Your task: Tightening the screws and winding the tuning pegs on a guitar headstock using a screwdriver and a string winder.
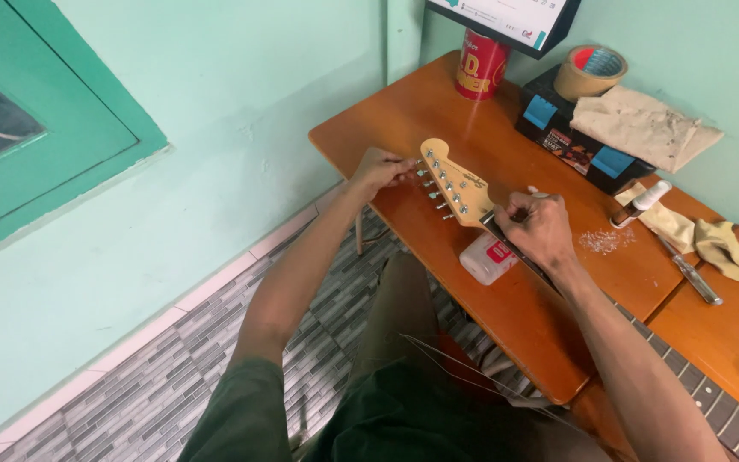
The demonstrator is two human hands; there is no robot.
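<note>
Low in frame, our right hand [540,229] pins the neck [712,402] to the worktop [404,111] — fingers pressed together; left hand [380,168] pinches a tuner [418,172] — steadying it, probably.

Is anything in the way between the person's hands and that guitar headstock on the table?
Nothing visible is. The left hand is already at the tuning pegs on the headstock, and the right hand rests on the guitar neck just behind it. The small white bottle lies beside the neck, not between.
</note>
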